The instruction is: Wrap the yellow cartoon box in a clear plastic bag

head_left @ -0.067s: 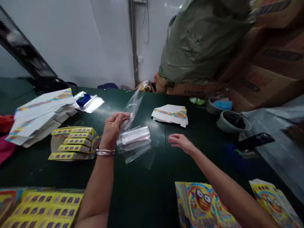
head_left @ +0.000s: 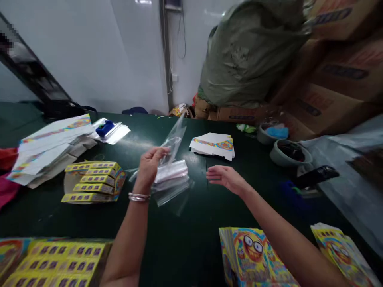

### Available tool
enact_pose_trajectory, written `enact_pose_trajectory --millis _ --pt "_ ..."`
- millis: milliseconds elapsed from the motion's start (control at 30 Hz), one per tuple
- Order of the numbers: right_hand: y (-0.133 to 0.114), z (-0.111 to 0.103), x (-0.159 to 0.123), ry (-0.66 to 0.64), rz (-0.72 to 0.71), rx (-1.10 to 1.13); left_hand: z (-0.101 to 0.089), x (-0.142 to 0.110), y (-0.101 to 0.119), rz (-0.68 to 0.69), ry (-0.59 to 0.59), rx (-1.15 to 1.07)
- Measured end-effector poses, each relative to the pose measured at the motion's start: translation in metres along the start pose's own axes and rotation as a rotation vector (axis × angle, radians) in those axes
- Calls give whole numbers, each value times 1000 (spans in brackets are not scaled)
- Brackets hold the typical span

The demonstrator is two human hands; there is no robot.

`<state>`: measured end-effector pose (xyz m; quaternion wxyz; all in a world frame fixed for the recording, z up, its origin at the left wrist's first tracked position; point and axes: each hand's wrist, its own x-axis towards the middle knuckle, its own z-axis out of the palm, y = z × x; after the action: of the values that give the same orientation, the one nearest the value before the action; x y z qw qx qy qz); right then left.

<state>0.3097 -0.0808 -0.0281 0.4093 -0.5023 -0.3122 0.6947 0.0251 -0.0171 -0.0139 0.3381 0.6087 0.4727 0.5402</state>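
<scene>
My left hand (head_left: 152, 165) pinches a clear plastic bag (head_left: 175, 137), which stands up and away from the fingers. Just beneath it on the dark green table lies a pile of clear plastic bags (head_left: 172, 173). To the right, my right hand (head_left: 226, 178) hovers over the table with nothing in it, its fingers stretched out toward the left. Beyond that hand lie flat white printed cartons (head_left: 213, 145). Left of my left wrist stands a group of small yellow boxes (head_left: 95, 182).
Yellow boxes (head_left: 60, 261) fill the near left, with printed cartons (head_left: 251, 255) at the near right. White cartons (head_left: 54, 139) are stacked far left. Grey tubs (head_left: 290, 153) and a black-handled tool (head_left: 318, 177) sit at the right. Behind are a large sack (head_left: 239, 59) and cardboard boxes (head_left: 338, 107).
My left hand has moved slightly right with the clear plastic bag. My right hand has shifted a little left, its fingers straighter. The whole view has shifted slightly.
</scene>
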Motion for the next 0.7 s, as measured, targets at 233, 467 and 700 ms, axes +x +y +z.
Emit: enact_pose_trajectory --millis 233,467,700 --pt "53 29 -13 135 2 57 104 -110 -18 42 -205 218" --pt "96 -11 -14 337 52 117 -7 -114 -69 -236 175 637" --pt "93 -64 -16 352 172 78 -23 -102 -143 -499 12 966"
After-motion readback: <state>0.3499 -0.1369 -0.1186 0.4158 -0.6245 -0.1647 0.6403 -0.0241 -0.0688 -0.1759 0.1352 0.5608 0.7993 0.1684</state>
